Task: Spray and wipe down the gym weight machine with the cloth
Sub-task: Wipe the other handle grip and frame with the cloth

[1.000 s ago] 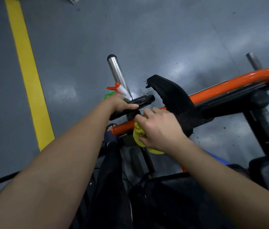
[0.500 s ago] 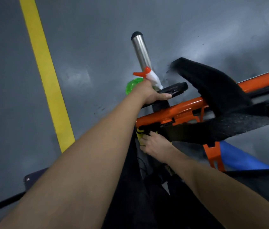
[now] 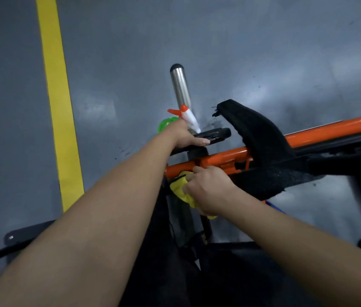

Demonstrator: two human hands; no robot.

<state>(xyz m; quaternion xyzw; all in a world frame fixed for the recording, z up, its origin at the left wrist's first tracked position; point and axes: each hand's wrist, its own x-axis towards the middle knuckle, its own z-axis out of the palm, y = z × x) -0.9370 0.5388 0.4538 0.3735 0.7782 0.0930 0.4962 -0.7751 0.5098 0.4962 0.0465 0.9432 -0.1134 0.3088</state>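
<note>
A: Direction of the orange bar from the hands?

B: Lies straight ahead, just past the right hand. Runs lengthwise from its near left end toward the right edge of the view, rising a little.

A: Nearer hand?

B: The right hand. Touches the lower side of the bar, close to the left end. The left hand: farther out, above the bar, at the black handle.

A: Grip of the right hand?

B: Curled tight around the yellow cloth, bunched into a ball. Presses it up against the bar from below.

A: And the left?

B: Wrapped around the neck of the spray bottle, with the thumb laid flat along the black handle. Orange-and-white spray head sticking up over the hand; green body mostly hidden behind it.

A: Next move, as a guess?

B: Probably a wipe along the bar to the right, toward the black pad. Needs only to follow the long axis, without a big reach. Possible trouble: catching the cloth on the orange bracket between bar and pad. Wetness of the bar: hard to tell.
</note>
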